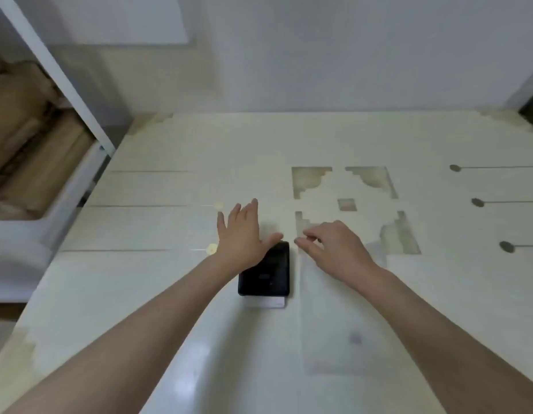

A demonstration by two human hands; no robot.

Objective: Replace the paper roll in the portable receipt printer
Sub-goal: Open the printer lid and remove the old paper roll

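The white tabletop [140, 294] carries what looks like a pale paper strip [328, 309], and just left of it the black printer [268, 273] lies flat at the centre. My left grip [241, 234] is open, fingers spread, thumb over the printer's far corner; I should press down to pin the body. My right grip [334, 249] curls at the strip's far end; whether it pinches paper I cannot tell.
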